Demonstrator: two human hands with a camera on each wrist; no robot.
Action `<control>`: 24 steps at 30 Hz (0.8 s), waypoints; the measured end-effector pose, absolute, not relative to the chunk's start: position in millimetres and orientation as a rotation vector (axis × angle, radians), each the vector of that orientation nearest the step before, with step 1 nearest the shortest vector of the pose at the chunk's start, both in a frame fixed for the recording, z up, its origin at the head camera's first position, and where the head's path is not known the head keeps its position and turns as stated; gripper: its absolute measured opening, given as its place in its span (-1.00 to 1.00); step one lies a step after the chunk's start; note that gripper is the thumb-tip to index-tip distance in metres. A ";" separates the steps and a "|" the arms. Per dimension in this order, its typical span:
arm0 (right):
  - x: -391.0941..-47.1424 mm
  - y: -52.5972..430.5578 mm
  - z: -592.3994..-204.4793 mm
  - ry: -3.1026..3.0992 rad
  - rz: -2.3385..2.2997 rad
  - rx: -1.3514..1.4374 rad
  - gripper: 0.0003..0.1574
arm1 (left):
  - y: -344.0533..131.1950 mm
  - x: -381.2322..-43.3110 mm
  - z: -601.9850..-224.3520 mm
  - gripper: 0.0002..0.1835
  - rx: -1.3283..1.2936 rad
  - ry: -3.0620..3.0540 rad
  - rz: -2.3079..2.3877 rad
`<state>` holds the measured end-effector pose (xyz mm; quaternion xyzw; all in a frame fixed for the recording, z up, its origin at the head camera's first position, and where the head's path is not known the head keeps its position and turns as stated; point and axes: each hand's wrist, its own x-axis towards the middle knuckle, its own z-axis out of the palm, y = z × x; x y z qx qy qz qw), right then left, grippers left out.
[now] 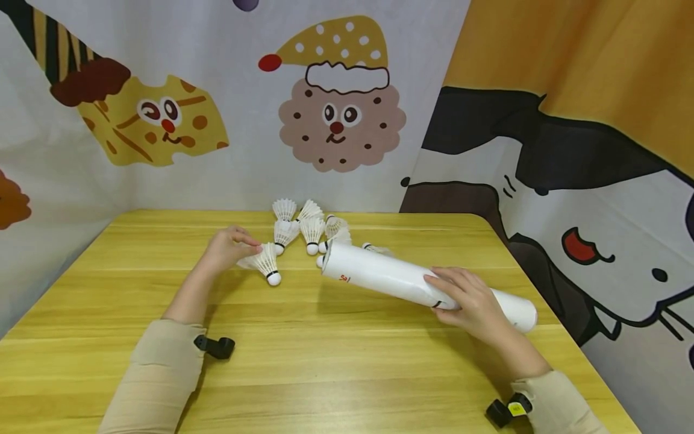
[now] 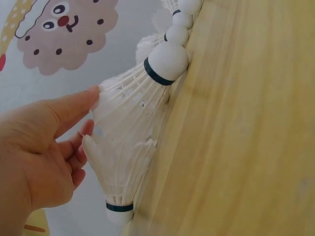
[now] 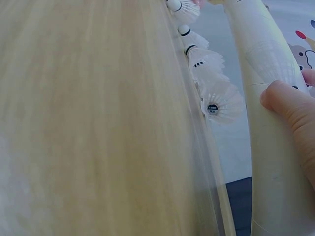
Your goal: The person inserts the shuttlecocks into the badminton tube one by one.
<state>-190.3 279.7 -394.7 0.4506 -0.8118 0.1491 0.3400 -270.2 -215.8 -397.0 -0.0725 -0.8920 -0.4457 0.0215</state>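
Note:
My left hand [image 1: 230, 248] pinches the feather rim of a white shuttlecock [image 1: 267, 263], whose cork points toward the table's front. In the left wrist view, thumb and fingers meet the feathers of this shuttlecock [image 2: 130, 101], and a second shuttlecock [image 2: 120, 177] stands against it with its cork the other way. My right hand [image 1: 472, 301] grips a long white shuttlecock tube [image 1: 385, 277] around its middle. The tube slants over the table, its left end higher, and in the right wrist view a shuttlecock's feathers show faintly through its wall [image 3: 270, 54].
Several shuttlecocks [image 1: 311, 232] lie in a cluster at the table's back, partly hidden by the tube's left end. Another shuttlecock [image 1: 376, 249] shows behind the tube. The wooden table [image 1: 303, 374] ends at a cartoon-printed curtain [image 1: 217, 187].

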 end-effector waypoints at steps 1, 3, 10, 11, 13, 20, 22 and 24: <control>-190.3 279.8 -394.8 -2.113 0.388 1.173 -0.42 | -215.1 -269.8 -396.2 -0.75 -0.225 -2.767 -1.386; -190.1 280.0 -395.0 -2.116 0.388 1.172 -0.42 | -213.7 -268.9 -394.5 -0.73 -0.228 -2.763 -1.403; -189.7 280.0 -395.2 -2.122 0.393 1.170 -0.42 | -208.2 -265.5 -390.1 -0.75 -0.284 -2.696 -1.461; -189.7 279.9 -395.2 -2.122 0.393 1.171 -0.42 | -207.5 -265.0 -389.5 -0.75 -0.284 -2.689 -1.475; -189.7 279.7 -395.2 -2.122 0.393 1.173 -0.42 | -206.2 -264.1 -388.5 -0.73 -0.285 -2.668 -1.500; -190.3 279.9 -395.9 -2.120 0.382 1.172 -0.42 | -197.2 -261.5 -381.8 -0.70 -0.318 -2.564 -1.521; -190.6 280.2 -396.2 -2.120 0.377 1.170 -0.42 | -193.2 -259.7 -378.7 -0.71 -0.329 -2.535 -1.529; -190.8 280.6 -396.5 -2.123 0.375 1.169 -0.41 | -189.0 -257.4 -375.9 -0.72 -0.332 -2.500 -1.544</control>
